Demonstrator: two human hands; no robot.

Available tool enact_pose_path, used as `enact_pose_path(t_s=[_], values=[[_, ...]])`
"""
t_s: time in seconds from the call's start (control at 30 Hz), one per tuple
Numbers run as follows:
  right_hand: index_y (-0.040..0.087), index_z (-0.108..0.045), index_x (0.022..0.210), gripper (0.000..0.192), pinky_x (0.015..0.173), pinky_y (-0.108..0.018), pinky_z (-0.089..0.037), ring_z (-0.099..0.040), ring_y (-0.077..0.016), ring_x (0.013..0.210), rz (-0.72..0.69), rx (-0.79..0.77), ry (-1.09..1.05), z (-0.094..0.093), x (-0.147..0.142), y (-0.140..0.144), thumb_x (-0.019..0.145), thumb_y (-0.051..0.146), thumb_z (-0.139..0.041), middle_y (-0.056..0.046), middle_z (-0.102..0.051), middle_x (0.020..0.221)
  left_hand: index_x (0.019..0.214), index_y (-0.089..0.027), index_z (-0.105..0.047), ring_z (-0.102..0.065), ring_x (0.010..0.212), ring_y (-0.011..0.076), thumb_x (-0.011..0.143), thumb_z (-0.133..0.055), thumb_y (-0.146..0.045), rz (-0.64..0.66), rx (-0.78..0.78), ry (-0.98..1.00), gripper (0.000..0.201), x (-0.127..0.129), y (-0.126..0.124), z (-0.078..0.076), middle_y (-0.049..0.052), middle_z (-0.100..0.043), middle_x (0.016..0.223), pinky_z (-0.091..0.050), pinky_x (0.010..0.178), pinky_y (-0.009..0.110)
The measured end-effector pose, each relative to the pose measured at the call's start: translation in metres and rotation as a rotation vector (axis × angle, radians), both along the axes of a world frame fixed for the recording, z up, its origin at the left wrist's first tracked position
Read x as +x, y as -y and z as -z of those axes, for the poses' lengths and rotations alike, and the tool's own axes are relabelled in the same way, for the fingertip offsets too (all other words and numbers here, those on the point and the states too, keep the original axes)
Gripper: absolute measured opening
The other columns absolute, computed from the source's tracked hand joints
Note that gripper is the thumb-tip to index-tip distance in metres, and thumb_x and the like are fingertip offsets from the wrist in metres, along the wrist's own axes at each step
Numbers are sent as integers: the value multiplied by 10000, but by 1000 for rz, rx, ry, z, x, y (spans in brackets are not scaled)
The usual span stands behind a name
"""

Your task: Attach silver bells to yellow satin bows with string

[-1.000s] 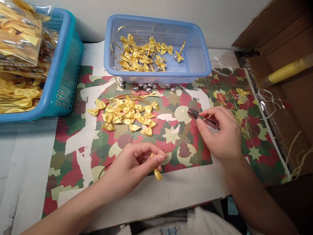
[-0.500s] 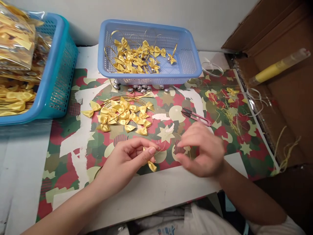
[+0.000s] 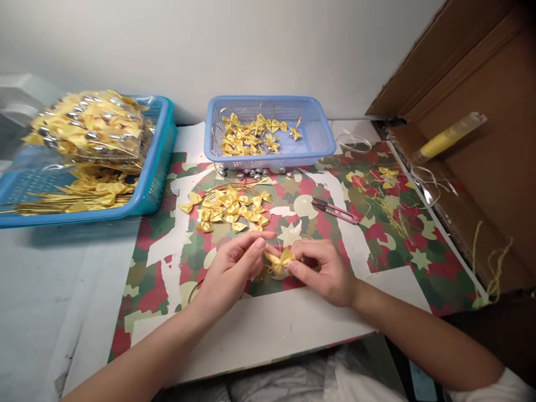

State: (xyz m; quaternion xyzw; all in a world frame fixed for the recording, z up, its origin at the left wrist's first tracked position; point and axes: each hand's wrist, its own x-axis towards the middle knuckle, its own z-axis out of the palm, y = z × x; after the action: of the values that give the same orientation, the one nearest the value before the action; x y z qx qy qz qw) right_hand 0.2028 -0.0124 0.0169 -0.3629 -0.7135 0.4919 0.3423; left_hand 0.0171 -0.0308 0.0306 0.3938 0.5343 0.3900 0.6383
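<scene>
— What is held at the centre of the frame?

— A small yellow ribbon bow [image 3: 281, 261] is pinched between both hands, just above the patterned paper [image 3: 422, 259]. The left hand [image 3: 234, 271] is closed on its left side with thumb and forefinger, and the right hand [image 3: 324, 271] is closed on its right side in the same narrow pinch. The fingertips of the two hands are nearly touching around the bow.

— What is kept in the containers?

— In the upper middle of the frame a light blue basket [image 3: 322, 148] is seen, with yellow bows and thin gold loops heaped toward its left half. At the upper left a larger blue basket [image 3: 157, 178] is filled with clear bags of yellow bows [image 3: 90, 125] stacked on top, and loose bows and gold strands are laid beneath them. On the right edge an open cardboard box [image 3: 494, 167] is placed, and a yellow tube [image 3: 448, 137] is seen lying in it.

— And what is spread on the paper itself?

— A loose pile of bows [image 3: 228, 206] is laid just above the hands, left of centre. A row of small silver bells [image 3: 251, 173] is lined against the front wall of the light blue basket. Red-handled snips [image 3: 335, 210] are left right of the pile, well apart from both hands. Yellowish thread scraps [image 3: 391, 209] are scattered toward the right.
</scene>
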Motion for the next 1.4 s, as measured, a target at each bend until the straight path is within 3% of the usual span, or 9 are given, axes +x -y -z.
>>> enact_pose_path(t_s=[0.17, 0.33, 0.43, 0.57, 0.73, 0.97, 1.17, 1.3, 1.4], values=[[164, -570, 667, 297, 498, -233, -348, -468, -106, 562, 4, -402, -190, -7, 5, -10, 850, 396, -543, -16, -555, 636, 1078, -227, -588, -463, 635, 95, 854, -593, -344, -180, 229, -189, 253, -14, -3, -1, 44, -611, 1060, -411, 572, 227], [161, -556, 658, 332, 432, -208, -302, -418, -85, 507, -45, -578, -236, -24, 6, -21, 801, 460, -581, -1, -513, 605, 918, -211, -612, -519, 765, 153, 836, -616, -292, 60, 560, -417, 116, -20, -7, -28, 43, -606, 925, -433, 688, 268], [164, -542, 619, 321, 469, -228, -353, -419, -90, 511, -117, -459, -182, -43, 6, -29, 808, 421, -571, 11, -487, 576, 958, -220, -634, -542, 850, 183, 850, -599, -308, 231, 644, -532, 143, -19, -11, -49, 51, -643, 952, -430, 759, 295], [167, -508, 580, 308, 529, -239, -370, -434, -93, 540, -178, -240, -140, -68, 4, -44, 826, 347, -553, 22, -476, 561, 883, -200, -642, -561, 786, 167, 914, -491, -398, 357, 492, -410, 250, -17, -25, -67, 40, -647, 858, -438, 704, 283], [172, -507, 603, 313, 554, -242, -382, -439, -97, 565, -140, -150, -94, -81, -4, -64, 850, 361, -545, 23, -483, 590, 784, -160, -615, -564, 674, 139, 834, -612, -437, 322, 352, -233, 281, -14, -49, -76, 30, -625, 730, -434, 606, 249], [189, -477, 751, 279, 613, -249, -453, -507, -117, 661, 63, -95, -263, -55, -28, -54, 794, 397, -659, 9, -531, 724, 737, -157, -599, -517, 593, 112, 793, -672, -430, 39, 495, -272, 288, -20, -67, -77, 14, -608, 663, -384, 538, 223], [190, -602, 898, 247, 600, -246, -423, -478, -116, 650, 242, 51, -131, -43, -50, -48, 711, 269, -742, 34, -496, 696, 720, -155, -593, -566, 640, 132, 779, -686, -433, -8, 462, -247, 299, -23, -72, -69, 21, -631, 690, -430, 594, 241], [169, -648, 893, 201, 504, -232, -341, -401, -98, 552, 201, -18, -74, -34, -60, -53, 745, 283, -722, 55, -436, 590, 728, -157, -583, -592, 650, 138, 777, -690, -426, 18, 384, -193, 293, -23, -74, -63, 21, -646, 699, -445, 604, 243], [152, -652, 785, 188, 543, -244, -376, -459, -108, 580, 89, 1, -61, -31, -59, -55, 874, 306, -588, 17, -525, 611, 716, -154, -566, -527, 583, 101, 771, -694, -416, -2, 360, -194, 297, -23, -76, -60, -2, -602, 658, -398, 536, 209]])
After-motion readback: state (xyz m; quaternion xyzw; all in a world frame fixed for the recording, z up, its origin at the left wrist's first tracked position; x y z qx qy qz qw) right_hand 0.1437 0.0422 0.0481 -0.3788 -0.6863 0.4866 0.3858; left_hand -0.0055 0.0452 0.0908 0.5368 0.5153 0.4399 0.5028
